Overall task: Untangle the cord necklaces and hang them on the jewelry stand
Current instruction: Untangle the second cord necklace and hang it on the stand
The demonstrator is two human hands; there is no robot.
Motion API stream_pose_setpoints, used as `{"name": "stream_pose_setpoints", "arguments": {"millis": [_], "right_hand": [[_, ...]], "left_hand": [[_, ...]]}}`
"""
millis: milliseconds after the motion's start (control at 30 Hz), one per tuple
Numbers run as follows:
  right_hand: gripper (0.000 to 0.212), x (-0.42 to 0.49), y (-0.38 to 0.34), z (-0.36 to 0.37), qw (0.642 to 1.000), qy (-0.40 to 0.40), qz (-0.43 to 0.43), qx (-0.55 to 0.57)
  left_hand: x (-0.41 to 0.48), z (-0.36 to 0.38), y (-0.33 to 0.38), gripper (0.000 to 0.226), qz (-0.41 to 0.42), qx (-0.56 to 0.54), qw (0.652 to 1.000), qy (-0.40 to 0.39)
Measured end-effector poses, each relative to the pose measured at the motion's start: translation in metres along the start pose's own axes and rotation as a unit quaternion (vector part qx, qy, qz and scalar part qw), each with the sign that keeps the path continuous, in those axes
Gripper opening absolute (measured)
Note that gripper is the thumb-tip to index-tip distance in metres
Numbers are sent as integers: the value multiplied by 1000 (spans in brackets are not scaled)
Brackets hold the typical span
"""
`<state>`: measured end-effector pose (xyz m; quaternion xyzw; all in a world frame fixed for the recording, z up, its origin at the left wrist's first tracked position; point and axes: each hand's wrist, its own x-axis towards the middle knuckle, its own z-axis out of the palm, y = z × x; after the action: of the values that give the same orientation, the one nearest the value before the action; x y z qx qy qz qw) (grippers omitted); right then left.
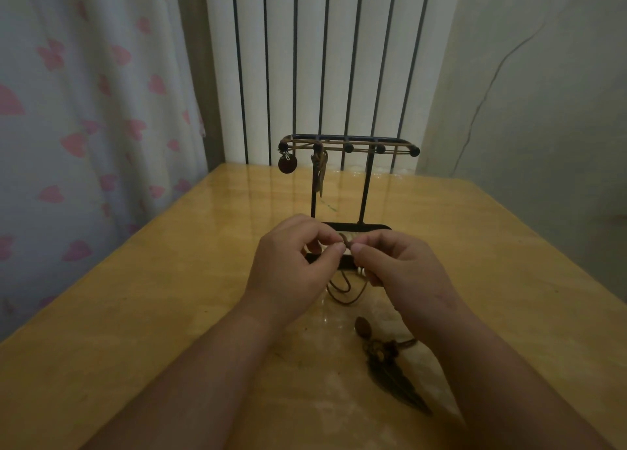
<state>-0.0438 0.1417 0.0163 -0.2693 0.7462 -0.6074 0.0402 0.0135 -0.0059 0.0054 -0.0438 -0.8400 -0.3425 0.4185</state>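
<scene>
Pinching a brown cord necklace [346, 242] with both hands, just on the near side of the jewelry stand [348, 148].

Gripped on its left by thumb and forefinger of the left hand [291, 263] and on its right by those of the right hand [403, 269], fingertips nearly meeting, other fingers curled under. Held raised off the desk [169, 296], in front of the stand's black base, with dark loops [344, 293] drooping below the hands. Reaching in from the near edge with both forearms, knuckles up. Lying on the desk nearer, beside the right forearm: a dark leaf-shaped pendant [397, 378]. Already hanging from the stand's top bar at far left: a round disc pendant [287, 163] and a tan cord [320, 174].
</scene>
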Motion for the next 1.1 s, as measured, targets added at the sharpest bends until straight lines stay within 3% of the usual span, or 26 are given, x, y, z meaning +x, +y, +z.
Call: {"name": "stream_pose_setpoints", "arguments": {"millis": [200,600,900,1000,1100], "right_hand": [[13,1,1,0,998,5,-32,-56],[17,-1,2,1,986,-47,-56,-147],[19,0,5,0,994,-86,5,-60],[7,3,11,2,988,-15,-39,-146],[9,4,10,2,949,43,-149,-276]], "left_hand": [[2,1,-2,7,1,15,1000,-17],[2,1,-5,17,-65,23,988,-137],[3,6,-8,19,-135,-55,976,-164],[1,6,-11,17,-147,-33,973,-173],[1,6,-9,19,-143,-6,975,-168]]}}
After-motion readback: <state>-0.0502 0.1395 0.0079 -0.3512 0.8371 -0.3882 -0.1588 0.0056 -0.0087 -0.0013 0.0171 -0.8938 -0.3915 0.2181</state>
